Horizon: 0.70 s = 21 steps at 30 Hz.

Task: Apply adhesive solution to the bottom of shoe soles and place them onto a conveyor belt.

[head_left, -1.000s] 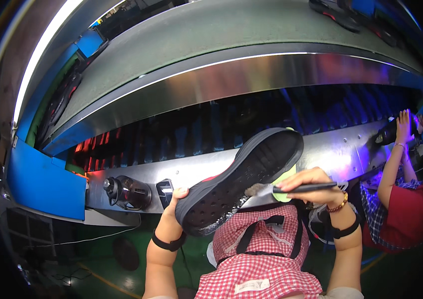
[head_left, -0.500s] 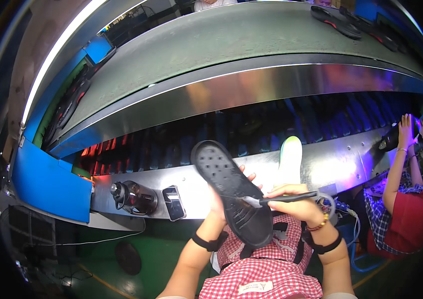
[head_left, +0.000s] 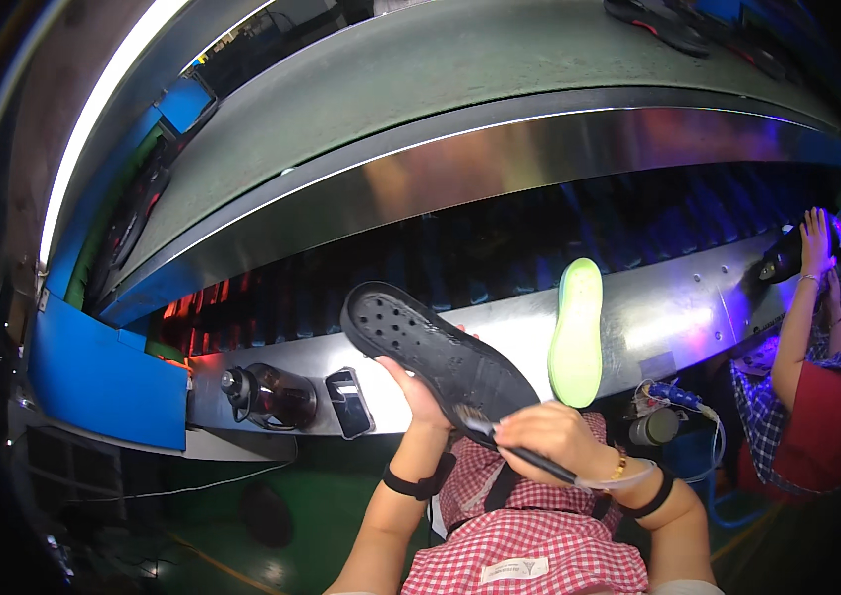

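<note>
A black shoe sole [head_left: 430, 347] is tilted in front of me, its holed end pointing up and left. My left hand [head_left: 418, 394] grips it from the near left side, thumb at the edge and fingertips showing past the far edge. In my right hand [head_left: 557, 436] is a brush [head_left: 542, 464] with a dark handle and a clear tube at its back. The bristles lie against the near end of the sole. To the right, a bright yellow-green shoe sole [head_left: 576, 337] rests on the metal ledge [head_left: 653, 322].
A dark drink bottle [head_left: 280, 397] and a phone [head_left: 349, 402] stand at the ledge's left. Beyond runs a green conveyor belt [head_left: 420, 94] carrying black soles [head_left: 663, 30]. At right, a co-worker's hands [head_left: 817, 248] hold a dark item. A cabled blue connector [head_left: 673, 395] hangs below the ledge.
The black sole has turned, its holed end swinging left and lower. My right hand has moved down with the brush, whose handle now slants down to the right. The yellow-green sole shows fully.
</note>
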Available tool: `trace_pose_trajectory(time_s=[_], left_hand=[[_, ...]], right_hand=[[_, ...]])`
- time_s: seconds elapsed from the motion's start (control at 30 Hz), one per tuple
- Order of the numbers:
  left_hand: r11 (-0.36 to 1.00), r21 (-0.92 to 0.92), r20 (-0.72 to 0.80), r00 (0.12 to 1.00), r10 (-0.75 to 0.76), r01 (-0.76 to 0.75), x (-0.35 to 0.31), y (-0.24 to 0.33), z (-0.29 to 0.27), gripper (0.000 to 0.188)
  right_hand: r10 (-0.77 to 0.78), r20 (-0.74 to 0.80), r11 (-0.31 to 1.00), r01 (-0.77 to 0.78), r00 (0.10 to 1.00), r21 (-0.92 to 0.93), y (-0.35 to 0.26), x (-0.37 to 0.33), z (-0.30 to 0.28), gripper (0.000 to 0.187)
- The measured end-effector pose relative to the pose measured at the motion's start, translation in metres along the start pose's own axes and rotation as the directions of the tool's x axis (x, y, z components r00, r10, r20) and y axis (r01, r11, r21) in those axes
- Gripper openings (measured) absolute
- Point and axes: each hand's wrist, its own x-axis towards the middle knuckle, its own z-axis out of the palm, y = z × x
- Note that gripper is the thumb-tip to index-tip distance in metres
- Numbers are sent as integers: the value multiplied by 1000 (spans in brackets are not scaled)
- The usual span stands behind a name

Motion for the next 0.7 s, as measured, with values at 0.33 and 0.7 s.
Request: trace_pose_trajectory(time_s=[0.33, 0.7], left_hand=[[964, -232, 147, 975, 164, -127, -10, -2, 33, 103], [966, -160, 305, 920, 245, -204, -11, 20, 56, 109]], right_hand=[[166, -54, 945, -143, 985, 295, 0, 39, -30, 20], [174, 113, 882, -206, 978, 425, -11, 26, -37, 19]])
